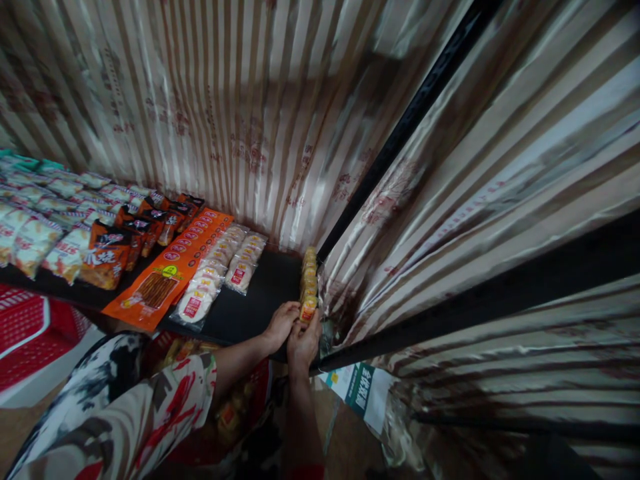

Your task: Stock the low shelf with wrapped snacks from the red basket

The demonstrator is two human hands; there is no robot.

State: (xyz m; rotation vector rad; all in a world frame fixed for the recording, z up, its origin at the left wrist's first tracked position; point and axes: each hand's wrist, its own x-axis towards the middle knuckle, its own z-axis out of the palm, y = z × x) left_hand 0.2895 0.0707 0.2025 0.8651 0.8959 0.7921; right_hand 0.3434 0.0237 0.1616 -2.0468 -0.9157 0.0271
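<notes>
Hands together at front edge of black shelf (260, 293), far right end, by the striped curtain (475, 200). Left hand (281, 325) w/ fingers curled on shelf edge, just beside nearest pack; right hand (303, 341) pinching front pack of a yellow snack-pack row (309, 283). Row standing on edge, running front to back, pressed vs. curtain & black post (400, 133) — prob. packed upright to fit narrow end gap & keep faces forward. Both hands at front pack, seemingly squaring it w/ the row. Flat white-red packs (220, 270) in two lines mid-shelf, orange strip (173, 267) beside, darker orange bags (120, 243) & pale bags (35, 233) further left, all lying label-up.

Hard to read: pack labels too blurred. Grip on front pack partly masked by fingers; can't tell if lifted or resting. Red basket (25, 327) cut by frame edge at left. Stuff under shelf dim, behind patterned sleeve (140, 400). Green-white sign (360, 390) below, partly covered.
</notes>
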